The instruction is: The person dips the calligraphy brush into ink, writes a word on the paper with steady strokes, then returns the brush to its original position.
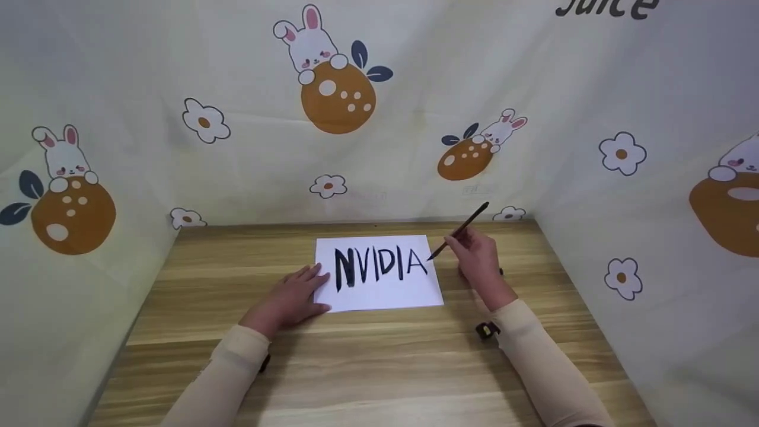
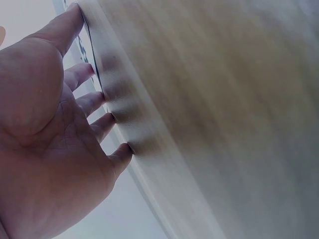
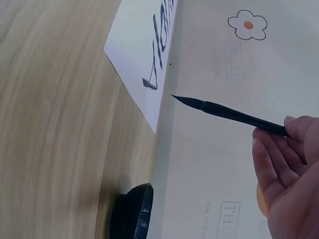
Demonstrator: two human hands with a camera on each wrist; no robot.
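A white sheet of paper (image 1: 385, 298) lies on the wooden table, bearing "NVIDIA" in black brush strokes, the N thickest. My left hand (image 1: 293, 298) rests on its left edge with fingers spread and fairly straight; the left wrist view shows the fingertips (image 2: 124, 149) down at the surface. My right hand (image 1: 479, 259) pinches a dark ink brush (image 3: 224, 112) by its shaft between thumb and fingers. Slanting down to the left, the brush has its pointed black tip beside the last A, near the sheet's right edge. In the right wrist view the tip shows apart from the paper.
A small black bowl (image 3: 130, 215) stands on the table right of the paper, mostly hidden by my right hand in the head view. Pale cloth walls (image 1: 403, 148) printed with rabbits, oranges and flowers enclose the wooden table (image 1: 379, 367) at the back and sides.
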